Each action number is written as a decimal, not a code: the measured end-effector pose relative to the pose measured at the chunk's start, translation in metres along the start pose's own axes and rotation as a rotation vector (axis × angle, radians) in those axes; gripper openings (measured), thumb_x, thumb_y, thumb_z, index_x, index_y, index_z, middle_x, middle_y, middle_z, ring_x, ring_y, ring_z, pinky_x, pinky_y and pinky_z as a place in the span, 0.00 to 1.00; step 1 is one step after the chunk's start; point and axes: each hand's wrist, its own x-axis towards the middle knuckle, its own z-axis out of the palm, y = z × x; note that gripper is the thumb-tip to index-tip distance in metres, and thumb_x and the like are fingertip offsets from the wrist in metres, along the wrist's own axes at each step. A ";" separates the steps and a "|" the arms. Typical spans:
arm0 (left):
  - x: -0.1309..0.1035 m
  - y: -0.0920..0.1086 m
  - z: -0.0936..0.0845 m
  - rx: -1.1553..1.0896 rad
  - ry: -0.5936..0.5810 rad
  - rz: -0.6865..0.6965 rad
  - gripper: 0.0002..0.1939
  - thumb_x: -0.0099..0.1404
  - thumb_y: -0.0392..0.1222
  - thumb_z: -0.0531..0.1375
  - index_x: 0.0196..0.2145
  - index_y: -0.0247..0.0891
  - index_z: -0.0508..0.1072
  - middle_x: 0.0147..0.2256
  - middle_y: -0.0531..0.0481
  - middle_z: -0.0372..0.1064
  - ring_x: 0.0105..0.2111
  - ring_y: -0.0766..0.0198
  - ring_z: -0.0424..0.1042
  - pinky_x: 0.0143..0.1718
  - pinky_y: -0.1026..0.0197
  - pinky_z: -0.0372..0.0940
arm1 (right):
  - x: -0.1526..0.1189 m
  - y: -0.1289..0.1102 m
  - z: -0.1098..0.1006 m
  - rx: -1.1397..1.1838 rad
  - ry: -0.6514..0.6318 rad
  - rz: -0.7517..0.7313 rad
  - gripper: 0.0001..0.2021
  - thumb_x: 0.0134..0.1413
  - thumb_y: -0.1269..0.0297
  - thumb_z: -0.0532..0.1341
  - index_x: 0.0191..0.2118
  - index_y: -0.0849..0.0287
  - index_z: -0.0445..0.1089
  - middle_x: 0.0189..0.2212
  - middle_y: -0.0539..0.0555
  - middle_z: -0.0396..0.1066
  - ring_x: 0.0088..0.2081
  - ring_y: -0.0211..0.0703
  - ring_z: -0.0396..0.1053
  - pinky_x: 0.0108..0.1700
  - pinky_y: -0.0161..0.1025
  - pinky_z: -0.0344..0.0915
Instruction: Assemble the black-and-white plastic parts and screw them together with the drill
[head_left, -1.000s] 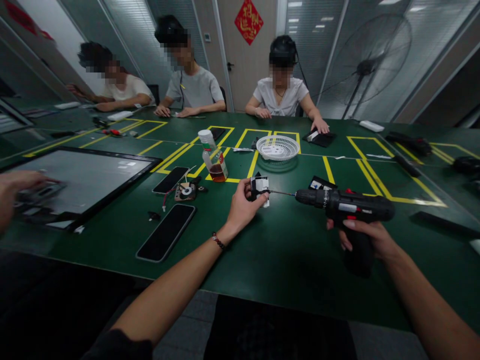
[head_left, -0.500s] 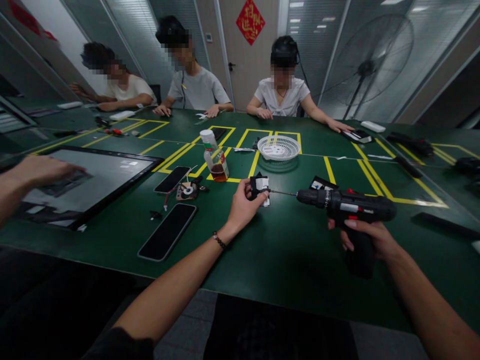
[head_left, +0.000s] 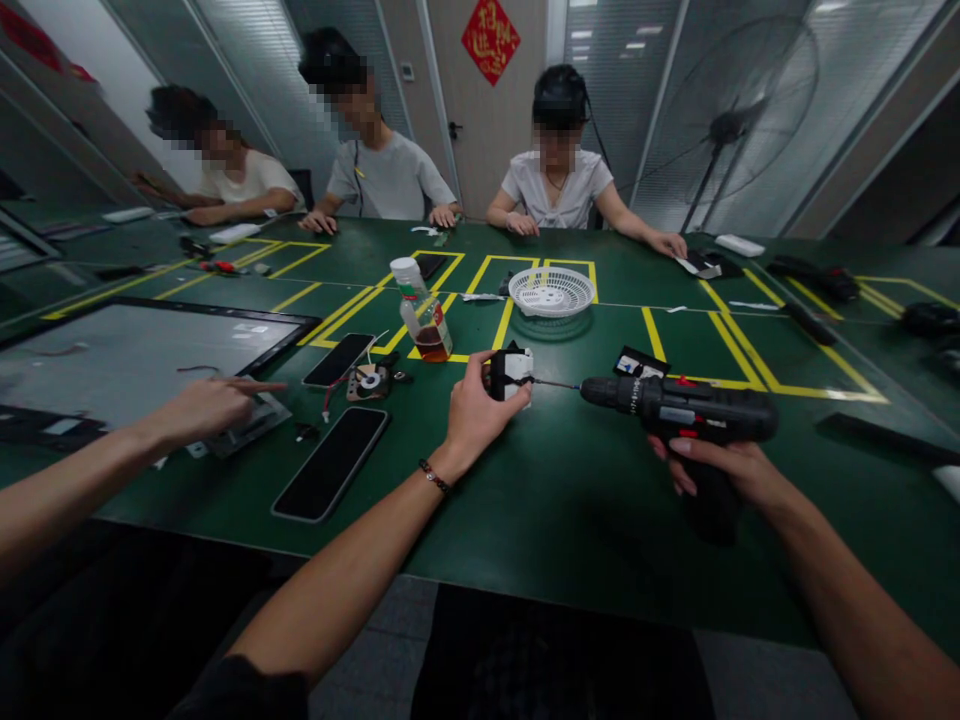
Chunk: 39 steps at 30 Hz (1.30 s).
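My left hand (head_left: 480,402) grips a small black and white part (head_left: 514,372) above the green table (head_left: 525,520). In my right hand (head_left: 720,465) is a black cordless drill (head_left: 694,408), held by its handle. Its long thin bit (head_left: 555,384) points left, with the tip at the part by my left thumb. Behind the drill lies a small black piece with white on it (head_left: 639,362). Left of my left hand are a motor-like part with wires (head_left: 370,382) and a large phone (head_left: 331,464).
A bottle with dark liquid (head_left: 424,315) and a white basket (head_left: 551,292) stand farther back. At the left, a co-worker's hand (head_left: 202,405) reaches in beside a large panel (head_left: 142,350). A smaller phone (head_left: 339,360) lies near the bottle. Three people sit across the table.
The co-worker's hand at the left has moved right, and a flat metal piece now lies under it, off the panel. My hands still hold the part and the drill; the view has shifted slightly.
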 end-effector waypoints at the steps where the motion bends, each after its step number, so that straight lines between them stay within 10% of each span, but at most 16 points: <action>1: 0.000 0.000 0.000 -0.004 -0.002 -0.003 0.34 0.54 0.51 0.70 0.55 0.41 0.65 0.46 0.41 0.75 0.44 0.50 0.75 0.47 0.49 0.69 | 0.000 0.000 0.001 -0.001 0.002 -0.005 0.11 0.62 0.58 0.62 0.41 0.63 0.72 0.23 0.53 0.70 0.22 0.41 0.67 0.29 0.41 0.69; 26: 0.001 -0.003 0.005 -0.148 -0.023 -0.062 0.31 0.55 0.49 0.70 0.54 0.41 0.66 0.46 0.41 0.76 0.44 0.53 0.77 0.48 0.51 0.71 | 0.000 -0.004 0.004 -0.006 0.012 -0.015 0.11 0.62 0.59 0.62 0.40 0.63 0.72 0.22 0.52 0.69 0.22 0.41 0.67 0.29 0.41 0.69; 39: 0.007 -0.017 0.014 -0.547 -0.086 -0.302 0.24 0.60 0.52 0.66 0.48 0.35 0.67 0.39 0.44 0.77 0.33 0.60 0.77 0.35 0.58 0.73 | 0.003 0.005 0.001 0.065 0.045 -0.041 0.14 0.60 0.61 0.64 0.48 0.61 0.70 0.39 0.59 0.75 0.22 0.38 0.68 0.27 0.41 0.71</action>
